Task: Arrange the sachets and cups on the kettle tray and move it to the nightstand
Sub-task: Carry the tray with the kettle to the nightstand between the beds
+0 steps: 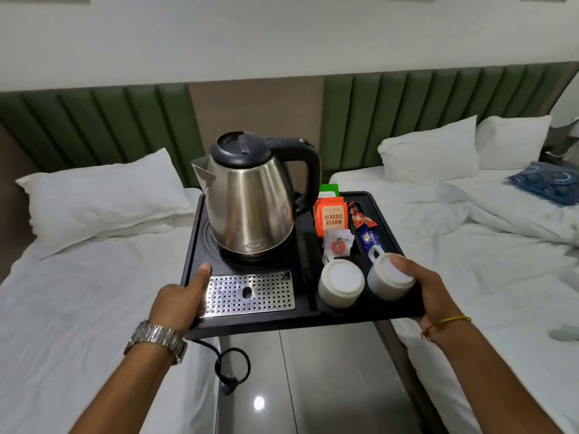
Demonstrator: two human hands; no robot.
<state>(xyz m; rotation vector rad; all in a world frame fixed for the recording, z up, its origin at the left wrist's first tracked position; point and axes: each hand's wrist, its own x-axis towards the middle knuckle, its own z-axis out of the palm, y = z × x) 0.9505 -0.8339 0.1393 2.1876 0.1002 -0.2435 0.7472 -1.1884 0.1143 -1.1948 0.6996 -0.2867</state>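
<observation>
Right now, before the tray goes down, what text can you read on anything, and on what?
"CLASSIC ASSAM": orange sachet, clear.
Small line above it on the same sachet: partly legible, seems to end "WING".
Badge on the kettle: script, too blurred.
Green sachet, white sachet, red sachet, blue sachet: print too small.

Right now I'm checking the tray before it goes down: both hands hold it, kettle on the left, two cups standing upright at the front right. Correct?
Not quite. The two cups are upside down, bases up, as the head view shows. The rest holds: both hands, left and right, hold the tray, with the kettle on its left.
</observation>
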